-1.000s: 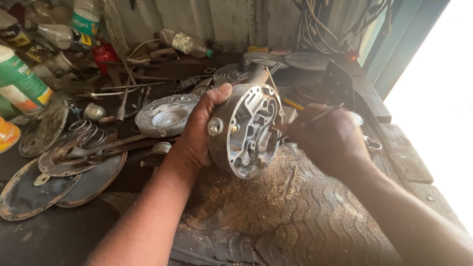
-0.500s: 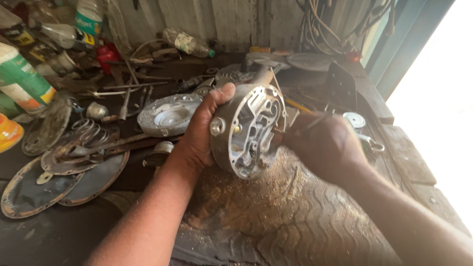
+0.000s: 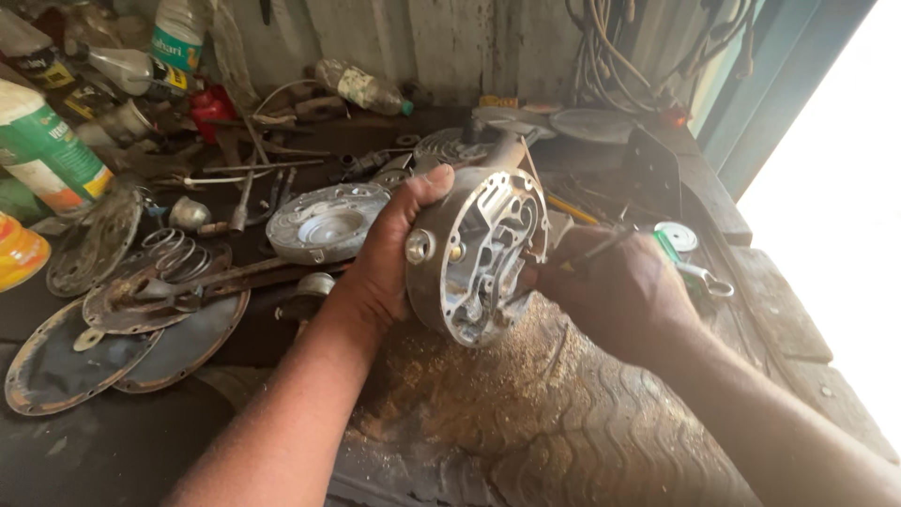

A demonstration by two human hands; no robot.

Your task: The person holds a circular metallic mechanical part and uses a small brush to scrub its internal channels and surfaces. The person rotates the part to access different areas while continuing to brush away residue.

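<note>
Head view: only one camera, looking down at a messy workbench [image 3: 141,441], so everything below comes from it.
Left hand [image 3: 389,258]: wrapped around the left rim of a round cast metal housing [image 3: 479,253], thumb hooked over the top edge, fingers behind it and mostly hidden. Solid grip, holding the part up on edge.
Housing: middle of the scene, tilted so its open ribbed face points right toward the other hand. Lower edge sits just above or on an old rubber tyre tread [image 3: 563,441]; can't tell if it really touches.
Right hand [image 3: 624,291]: right of the housing, fingers curled tight around a thin dark tool [image 3: 601,249]. The tool's working end goes toward the housing's face, but the tip is too small to make out.
Sawdust-like grit [image 3: 450,385]: pale heap on the tread right below the housing.
Second cover [image 3: 324,221]: round grey metal cover lying flat just left of the left hand, a bit farther back.
Left side junk: coil spring [image 3: 178,249], dark rubber discs [image 3: 122,338], rusty perforated disc [image 3: 94,239], all lying flat.
Far left: green and white canister [image 3: 42,145], some plastic bottles [image 3: 361,89] against the corrugated wall.
Right side: small white roll [image 3: 678,235] and a green-handled tool [image 3: 690,268] near the right hand's knuckles.
</note>
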